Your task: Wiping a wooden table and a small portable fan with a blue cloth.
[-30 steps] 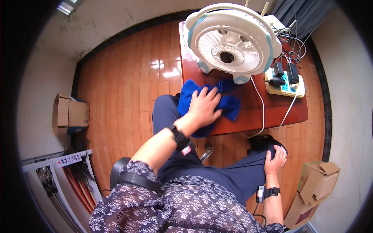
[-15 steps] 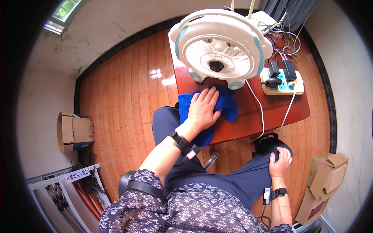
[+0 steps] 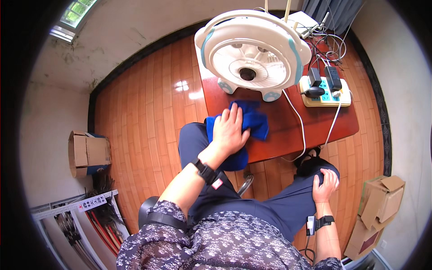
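Note:
My left hand (image 3: 228, 133) lies over a blue cloth (image 3: 256, 126) at the near left edge of the reddish-brown tabletop (image 3: 288, 135). Its fingers press the bunched cloth down, with the thumb out to the side. Part of the cloth hangs off the edge, beside my left thigh. Just beyond the cloth stands a white fan (image 3: 252, 45) with light blue trim and blue-marked feet. My right hand (image 3: 325, 185) rests on my right knee, its fingers a little spread and holding nothing.
A power strip (image 3: 326, 100) with black adapters sits at the table's right, below tangled cables (image 3: 330, 47). A white cord (image 3: 299, 119) crosses the tabletop and drops over the near edge. Cardboard boxes stand at left (image 3: 90, 153) and right (image 3: 380, 202).
My left hand has drawn back slightly toward me and to the left, and the cloth has shifted with it. My right hand stays on the knee.

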A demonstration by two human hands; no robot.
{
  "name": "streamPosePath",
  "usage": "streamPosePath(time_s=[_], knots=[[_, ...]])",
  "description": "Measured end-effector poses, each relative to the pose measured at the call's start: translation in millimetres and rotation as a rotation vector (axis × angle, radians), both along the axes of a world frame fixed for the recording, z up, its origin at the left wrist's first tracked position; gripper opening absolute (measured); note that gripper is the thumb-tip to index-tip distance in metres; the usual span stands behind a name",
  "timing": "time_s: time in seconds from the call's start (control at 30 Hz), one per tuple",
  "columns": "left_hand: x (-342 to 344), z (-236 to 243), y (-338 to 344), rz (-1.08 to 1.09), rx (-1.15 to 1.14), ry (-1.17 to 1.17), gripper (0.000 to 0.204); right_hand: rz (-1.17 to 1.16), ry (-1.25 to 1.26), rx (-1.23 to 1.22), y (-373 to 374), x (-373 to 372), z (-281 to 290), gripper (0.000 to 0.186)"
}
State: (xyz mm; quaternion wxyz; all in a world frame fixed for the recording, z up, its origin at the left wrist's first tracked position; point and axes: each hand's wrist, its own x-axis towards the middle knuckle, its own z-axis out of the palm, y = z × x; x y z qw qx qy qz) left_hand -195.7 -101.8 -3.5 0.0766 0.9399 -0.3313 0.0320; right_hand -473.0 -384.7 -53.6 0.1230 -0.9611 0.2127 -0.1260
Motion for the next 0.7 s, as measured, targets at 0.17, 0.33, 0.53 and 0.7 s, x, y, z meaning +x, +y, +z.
streamPosePath(time_s=[0.17, 0.33, 0.53, 0.7], knots=[[30.9, -1.0, -25.0, 0.085, 0.032, -0.01, 0.066, 0.012, 0.009, 0.011, 2.6, 8.4, -1.8, 0.032], [-0.8, -4.4, -25.6, -0.108, -0.013, 0.011, 0.067, 0.003, 0.0, 0.011, 3.0, 4.8, -3.7, 0.031], [-22.1, -1.8, -40.9, -0.251, -0.056, 0.063, 0.067, 0.014, 0.038, 0.016, 3.2, 3.4, 2.8, 0.03], [-8.2, -3.7, -72.0, -0.276, -0.077, 0.104, 0.066, 0.003, 0.028, -0.024, 5.6, 3.6, -0.2, 0.029]])
